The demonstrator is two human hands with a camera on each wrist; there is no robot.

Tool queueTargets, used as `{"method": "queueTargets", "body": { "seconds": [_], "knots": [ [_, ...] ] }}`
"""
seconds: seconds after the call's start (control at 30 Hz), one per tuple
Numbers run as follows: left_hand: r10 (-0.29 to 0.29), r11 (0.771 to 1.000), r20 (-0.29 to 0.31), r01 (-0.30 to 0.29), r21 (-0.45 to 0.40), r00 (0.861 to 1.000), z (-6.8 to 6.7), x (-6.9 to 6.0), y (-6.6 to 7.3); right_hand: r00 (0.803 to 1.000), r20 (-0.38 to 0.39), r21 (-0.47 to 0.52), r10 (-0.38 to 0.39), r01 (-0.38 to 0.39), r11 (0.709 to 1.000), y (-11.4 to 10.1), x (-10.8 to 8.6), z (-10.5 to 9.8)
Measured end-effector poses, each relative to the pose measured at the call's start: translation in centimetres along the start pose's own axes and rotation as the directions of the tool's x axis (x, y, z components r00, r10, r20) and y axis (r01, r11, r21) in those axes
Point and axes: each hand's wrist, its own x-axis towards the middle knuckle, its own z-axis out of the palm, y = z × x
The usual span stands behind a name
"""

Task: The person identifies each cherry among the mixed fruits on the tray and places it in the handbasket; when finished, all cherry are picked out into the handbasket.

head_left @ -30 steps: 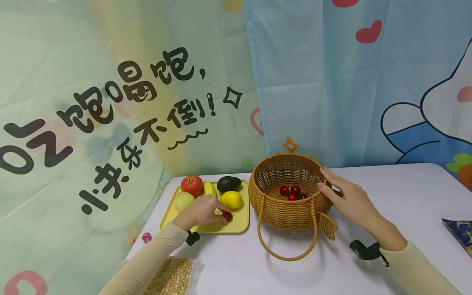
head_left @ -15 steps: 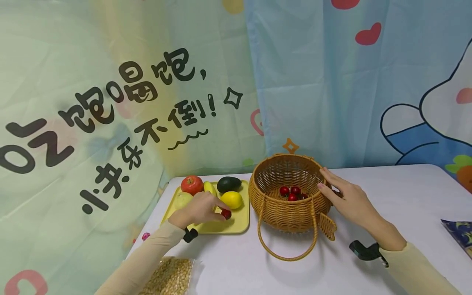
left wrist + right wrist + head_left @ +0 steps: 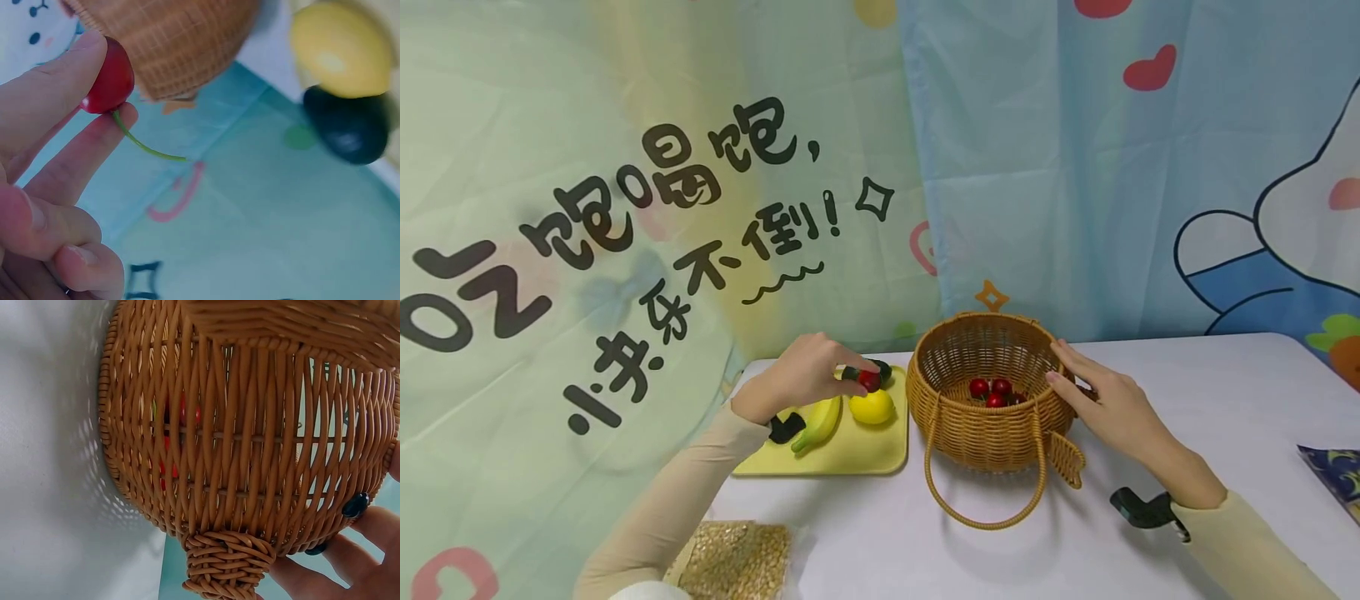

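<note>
A red cherry (image 3: 869,381) with a green stem is pinched between the thumb and fingers of my left hand (image 3: 801,375), above the yellow tray (image 3: 857,458). The stem hangs free in the left wrist view. My right hand (image 3: 1116,408) rests on the right side of a wicker basket (image 3: 992,433), its fairly straight fingers touching the rim and outer wall. Several red cherries (image 3: 995,401) lie inside the basket. On the tray are a banana (image 3: 820,425), a lemon (image 3: 872,407) and a dark avocado (image 3: 883,372), partly hidden behind the left hand and cherry.
The basket's handle (image 3: 985,527) hangs down at its front. A clear bag of yellow kernels (image 3: 737,554) lies near the front left, beside the left sleeve. A dark blue patterned packet (image 3: 1337,475) sits at the right edge. A printed curtain (image 3: 1000,167) hangs behind the table.
My left hand has lifted the cherry off the tray and moved up toward the avocado, now covering the apple and much of the green fruit. The right hand and basket have stayed still.
</note>
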Motion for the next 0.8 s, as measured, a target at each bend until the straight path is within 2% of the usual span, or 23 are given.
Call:
{"method": "queueTargets", "body": {
  "seconds": [0.1,0.2,0.37,0.53,0.67,0.8],
  "knots": [
    [0.044,0.999,0.002,-0.044,0.026,0.999,-1.5,2.0,0.5,1.0,-0.005,0.001,0.001,-0.001,1.0,-0.1,-0.1,-0.1],
    [0.076,0.996,0.029,-0.078,0.051,0.997,-2.8,4.2,1.1,1.0,-0.007,0.0,0.003,-0.003,1.0,-0.1,-0.1,-0.1],
    [0.12,0.989,0.08,-0.126,0.074,0.99,-4.2,7.5,1.8,1.0,-0.002,-0.003,0.008,-0.008,1.0,-0.2,-0.1,0.0],
    [0.137,0.984,0.135,-0.15,0.096,0.981,-4.4,10.7,2.3,1.0,-0.001,-0.004,0.013,-0.013,1.0,-0.2,0.0,0.0],
    [0.15,0.975,0.209,-0.18,0.13,0.966,-4.0,13.5,2.8,1.0,-0.003,-0.011,0.014,-0.014,1.0,-0.1,0.0,0.0],
    [0.154,0.975,0.255,-0.188,0.115,0.955,-3.2,15.8,3.3,1.0,-0.009,-0.011,0.012,-0.012,1.0,-0.1,-0.1,0.0]
  ]
}}
